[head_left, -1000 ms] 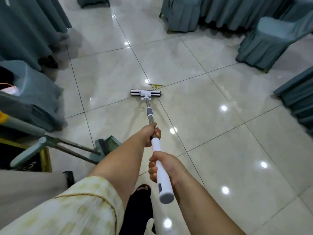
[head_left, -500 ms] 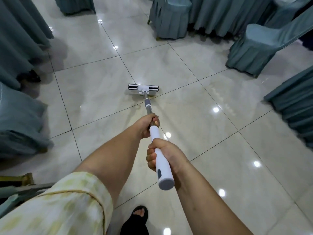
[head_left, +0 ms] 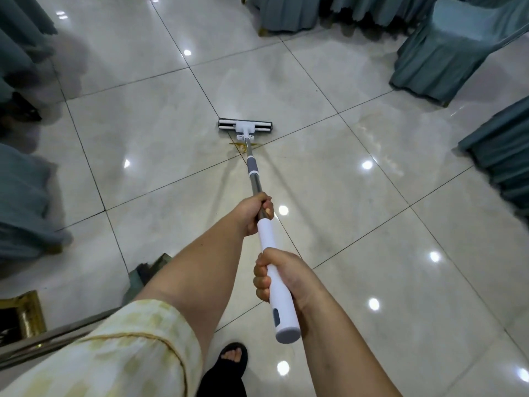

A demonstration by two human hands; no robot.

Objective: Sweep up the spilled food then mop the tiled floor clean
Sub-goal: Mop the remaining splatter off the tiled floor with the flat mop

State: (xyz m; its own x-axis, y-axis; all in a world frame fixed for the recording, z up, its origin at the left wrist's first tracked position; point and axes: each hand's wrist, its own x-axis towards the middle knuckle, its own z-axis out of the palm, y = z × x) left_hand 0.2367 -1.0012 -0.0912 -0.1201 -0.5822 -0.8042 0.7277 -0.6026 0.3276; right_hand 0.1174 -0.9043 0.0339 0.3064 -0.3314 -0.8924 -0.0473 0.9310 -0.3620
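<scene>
A flat mop head (head_left: 245, 127) lies on the glossy tiled floor (head_left: 372, 224), straight ahead of me. Its metal pole runs back to a white handle (head_left: 274, 279). My left hand (head_left: 253, 214) grips the pole where metal meets white. My right hand (head_left: 279, 277) grips the white handle lower down, near its grey end cap. A small yellow stain (head_left: 242, 145) shows on the tile just behind the mop head, partly hidden by the pole.
Chairs in teal covers stand at the right (head_left: 446, 50), the back (head_left: 286, 12) and the left (head_left: 23, 202). A dustpan (head_left: 148, 275) with a long handle lies at my lower left beside a gold frame (head_left: 25, 313). My sandalled foot (head_left: 230, 361) is below.
The mop head has been pushed forward past the yellow stain, which now shows behind it. The view has shifted, and the dustpan is back in sight at lower left.
</scene>
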